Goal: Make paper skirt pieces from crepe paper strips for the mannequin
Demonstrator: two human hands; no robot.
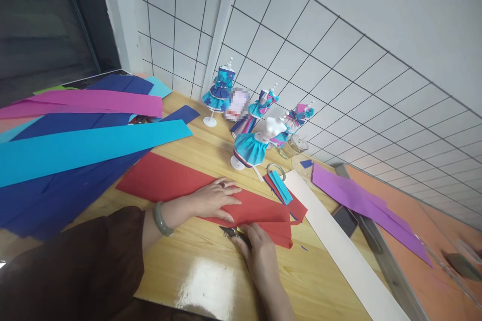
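A long strip of red paper (161, 178) lies slanting across the wooden table, with a folded flap at its right end. My left hand (216, 200) rests flat on it, fingers stretched out and spread, a ring on one finger and a bangle at the wrist. Just to the right, my right hand (259, 248) is closed around small dark scissors (234, 233), their pointed end toward the left at the strip's near edge. The fingers cover most of the handles. Beyond the red strip stands a mini dress form with a turquoise pleated skirt (250, 149).
More dressed mini forms, including a blue one (222, 85), stand by the tiled wall. Turquoise (94, 148), dark blue and pink paper pile up at left. A white strip (339, 241), purple paper (369, 205), a phone (344, 220), a tape roll and a glass (295, 145) lie right.
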